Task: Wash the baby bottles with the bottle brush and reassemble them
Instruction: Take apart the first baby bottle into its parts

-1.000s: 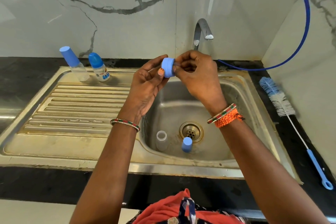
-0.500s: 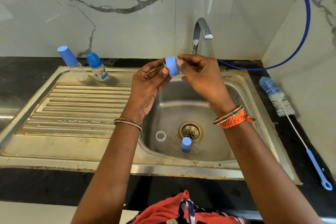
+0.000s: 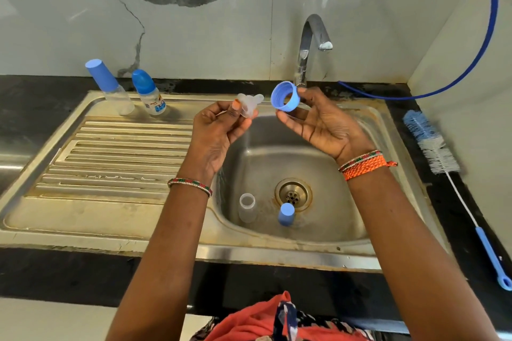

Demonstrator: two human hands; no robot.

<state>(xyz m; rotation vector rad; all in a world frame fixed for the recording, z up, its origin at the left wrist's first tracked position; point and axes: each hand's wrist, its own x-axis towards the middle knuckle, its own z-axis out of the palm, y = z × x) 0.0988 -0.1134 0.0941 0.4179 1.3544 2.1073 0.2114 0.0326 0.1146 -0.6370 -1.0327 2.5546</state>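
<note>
Over the sink basin, the left hand pinches the clear silicone teat while the right hand grips the blue collar ring. Both parts (apart now) want rinsing separately; the bottle brush lies untouched on the table at right.

The blue plastic hose runs out past the top edge, its upper end unseen. The printed label on the small clear baby bottle with the rounded blue cap is too small to read. The clear silicone teat is blurred, its base hidden behind the left hand.
</note>
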